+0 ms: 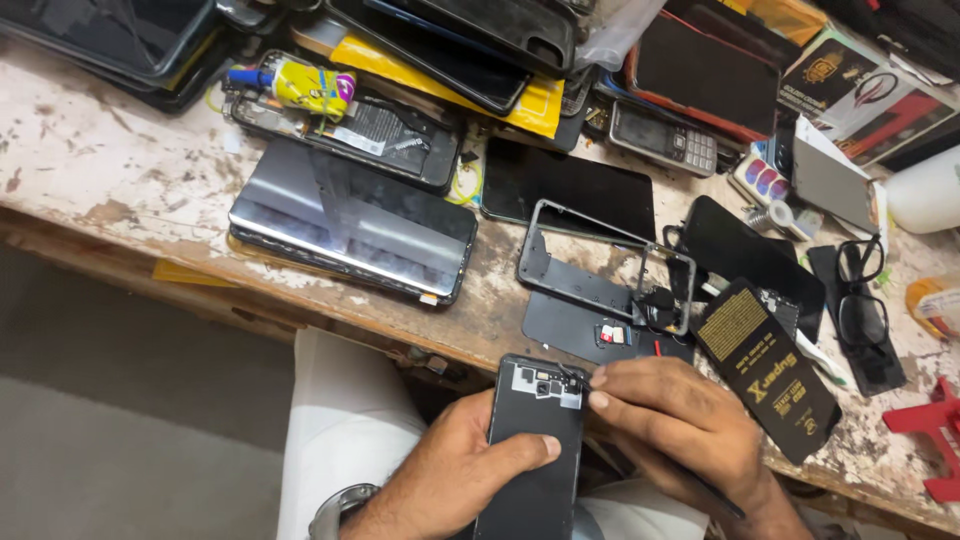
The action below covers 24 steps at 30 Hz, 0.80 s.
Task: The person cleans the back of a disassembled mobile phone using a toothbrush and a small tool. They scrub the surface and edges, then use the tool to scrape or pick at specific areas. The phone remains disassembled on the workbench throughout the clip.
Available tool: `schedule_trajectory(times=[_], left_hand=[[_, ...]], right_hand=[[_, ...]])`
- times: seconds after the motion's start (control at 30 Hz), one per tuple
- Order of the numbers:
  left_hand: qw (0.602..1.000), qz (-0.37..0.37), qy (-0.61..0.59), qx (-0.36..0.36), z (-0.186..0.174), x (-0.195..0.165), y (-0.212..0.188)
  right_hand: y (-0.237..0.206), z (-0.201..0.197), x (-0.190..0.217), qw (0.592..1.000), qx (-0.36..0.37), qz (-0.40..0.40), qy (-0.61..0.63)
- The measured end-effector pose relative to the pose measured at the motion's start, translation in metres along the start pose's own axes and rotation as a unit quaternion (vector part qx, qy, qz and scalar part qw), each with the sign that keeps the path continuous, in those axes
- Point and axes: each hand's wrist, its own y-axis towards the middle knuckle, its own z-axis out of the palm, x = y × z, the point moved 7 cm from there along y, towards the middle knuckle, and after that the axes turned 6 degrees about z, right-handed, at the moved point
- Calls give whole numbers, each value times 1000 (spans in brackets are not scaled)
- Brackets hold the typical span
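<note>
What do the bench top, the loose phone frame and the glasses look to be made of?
Bench top: likely painted wood, the white coat worn away in brown patches.
Phone frame: dark, thin and matte; plastic or metal, cannot tell.
Glasses: black, probably plastic rims with clear lenses.

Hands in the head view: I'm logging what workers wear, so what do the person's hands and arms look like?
Both hands are bare, with no gloves or rings in view. The left hand has a silver metal wristwatch at the wrist. The right hand shows a bare wrist. No sleeves cover either forearm.
</note>
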Motion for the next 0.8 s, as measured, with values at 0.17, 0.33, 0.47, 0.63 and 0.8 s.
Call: schedule_trajectory(times=[0.17, 0.33, 0.47, 0.63, 0.8], left_hand=[[997, 11, -73, 4, 2, 2, -1], [998, 25, -57, -7, -3, 0, -1], [999, -3, -41, 10, -1, 3, 2], [998, 22, -61, 3, -1, 2, 3], [1000, 13, -19, 18, 0, 2, 4]], right_hand=[[-2, 7, 2, 1000, 11, -18, 12], [1, 2, 0, 1000, 9, -10, 13], [2, 9, -1, 999, 12, -23, 33], [-1, 11, -7, 998, 12, -4, 55], [-4, 15, -10, 998, 16, 8, 52]])
